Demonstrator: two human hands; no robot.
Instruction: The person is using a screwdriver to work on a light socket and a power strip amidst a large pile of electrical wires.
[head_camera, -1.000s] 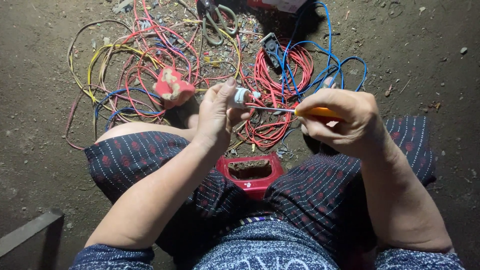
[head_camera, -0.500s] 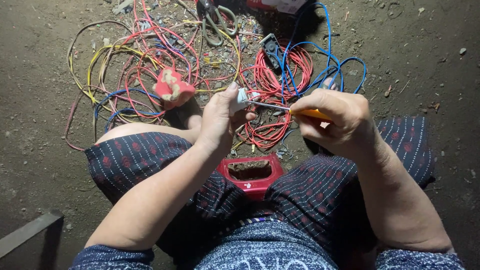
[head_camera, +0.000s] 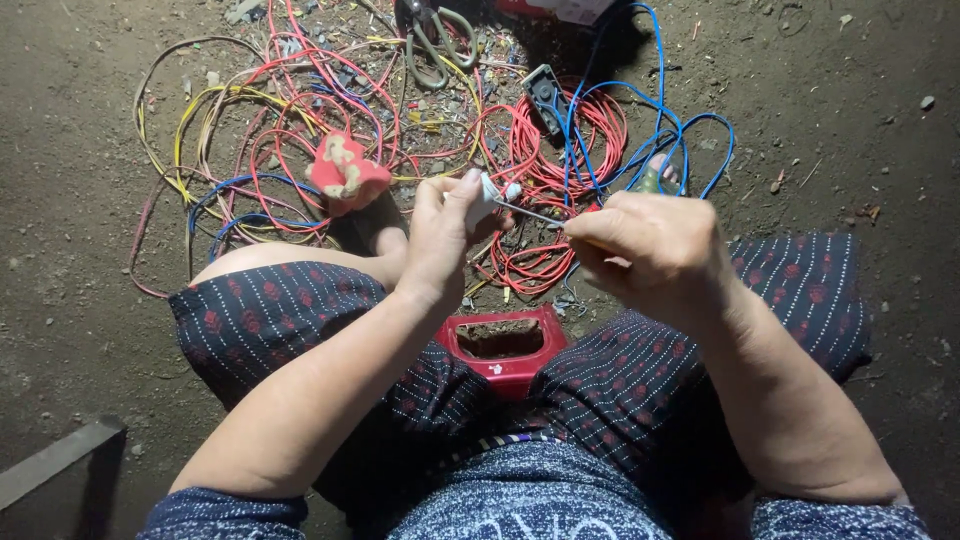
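The small part (head_camera: 487, 193) pinched in the left hand (head_camera: 440, 235) is white; the thin tool shaft (head_camera: 530, 213) in the right hand (head_camera: 650, 240) is silver-grey. The wires (head_camera: 545, 160) on the ground are mostly red, with blue loops (head_camera: 655, 130), yellow strands (head_camera: 215, 100) and some tan. The sandal (head_camera: 345, 172) is red with pale patches. The stool (head_camera: 500, 345) is red. The trousers (head_camera: 280, 320) are dark navy, patterned with dotted lines and small red motifs. The scissors (head_camera: 440, 40) are dull grey-green. The ground (head_camera: 830, 120) is brown.
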